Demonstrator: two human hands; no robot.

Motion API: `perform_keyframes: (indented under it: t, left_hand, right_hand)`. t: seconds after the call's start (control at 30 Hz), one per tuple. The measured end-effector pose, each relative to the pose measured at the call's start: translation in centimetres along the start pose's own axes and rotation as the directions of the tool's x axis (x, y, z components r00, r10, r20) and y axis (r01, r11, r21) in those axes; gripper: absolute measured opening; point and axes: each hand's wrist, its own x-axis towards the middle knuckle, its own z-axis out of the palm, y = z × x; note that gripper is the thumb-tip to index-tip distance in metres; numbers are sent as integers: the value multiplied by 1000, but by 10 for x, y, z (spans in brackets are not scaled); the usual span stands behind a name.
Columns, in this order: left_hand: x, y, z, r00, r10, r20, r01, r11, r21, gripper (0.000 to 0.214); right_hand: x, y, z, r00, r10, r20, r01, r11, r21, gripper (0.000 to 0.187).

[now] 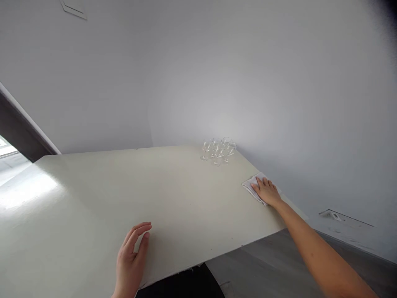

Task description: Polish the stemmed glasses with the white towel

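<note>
A folded white cloth lies on the pale tabletop near its right edge. Over it, my right hand holds the cloth down against the surface, fingers on top and the arm stretched far forward. My left hand hovers at or just above the table's near edge, its fingers loosely curved and nothing between them and the thumb. Beyond the cloth, several clear stemmed glasses stand upright in a tight cluster at the far right corner, away from both hands.
The large pale table meets grey walls at the back and right. A socket panel sits low on the right wall. Grey floor shows past the front edge, and bright glare covers the table's left side.
</note>
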Motion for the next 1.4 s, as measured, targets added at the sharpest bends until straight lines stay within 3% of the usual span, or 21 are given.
perform_keyframes:
  t: [0.1,0.2,0.33,0.43,0.57,0.67,0.77,0.83,1.03,1.27,1.4]
  left_hand:
    - [0,0,-1,1000,-10,7,10,1000,-5,26]
    - [0,-6,0,1000,3,24,-3,1000,-4,25]
    - [3,-6,3,996,22,87,-22,1000,1,25]
    - [14,7,5,980,38,196,-41,999,11,26]
    - [49,33,17,942,106,318,-102,994,-28,26]
    - [91,47,43,908,150,392,-102,985,-140,23]
    - [141,49,82,901,70,429,5,985,-173,23]
    - [175,47,111,905,-26,424,103,982,-159,22]
    - [254,51,193,883,-77,464,183,965,-188,26]
    - [288,74,276,850,-99,517,258,935,-245,69]
    - [296,82,302,833,-75,549,256,931,-261,48]
  right_hand:
    - [-29,-10,5,999,-51,1,51,999,-13,69]
    - [-63,-25,6,984,-180,4,180,983,-24,70]
    - [-101,-61,2,911,-413,23,412,911,32,73]
    - [-116,-102,-6,801,-596,51,588,800,119,69]
    - [-121,-167,-18,591,-802,89,766,592,250,70]
    - [-116,-211,-25,439,-893,93,836,444,323,72]
    - [-108,-241,-30,356,-932,63,864,355,357,73]
    - [-105,-251,-30,348,-937,35,865,336,374,71]
    - [-106,-250,-24,356,-934,-17,863,322,389,65]
    - [-107,-241,-37,321,-946,-54,867,270,419,61]
    - [-106,-241,-38,328,-942,-69,864,270,425,60]
